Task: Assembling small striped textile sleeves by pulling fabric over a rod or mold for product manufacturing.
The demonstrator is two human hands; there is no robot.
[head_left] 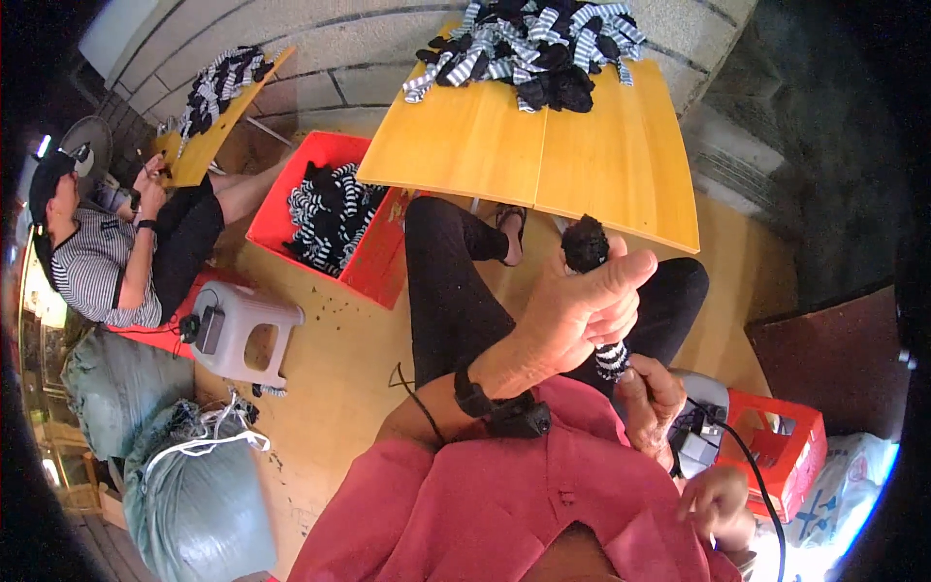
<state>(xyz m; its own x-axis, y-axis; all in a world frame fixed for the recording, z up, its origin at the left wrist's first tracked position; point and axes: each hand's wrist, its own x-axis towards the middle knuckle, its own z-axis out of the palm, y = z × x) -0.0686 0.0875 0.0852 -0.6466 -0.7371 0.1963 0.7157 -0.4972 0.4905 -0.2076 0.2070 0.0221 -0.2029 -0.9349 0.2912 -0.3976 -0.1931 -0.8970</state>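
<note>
In front of my lap, my left hand [596,301] is wrapped round a black-and-white knit piece, its thumb lying along the outside. A fuzzy black end [585,244] of the piece stands out above the fist, and a striped end [612,360] comes out below. At that striped end, the fingers of my right hand [650,400] are closed on the knit. Most of the middle is hidden inside my left hand, so its exact kind cannot be made out. A dark band [473,396] circles my left wrist.
A wooden table [621,160] ahead bears a heap of striped knit pieces [543,48]. Left of it, a red crate [388,257] holds more. A co-worker [107,257] sits at another board [208,155]. A grey stool [247,320], stuffed sacks [199,500] and a red crate [800,436] surround me.
</note>
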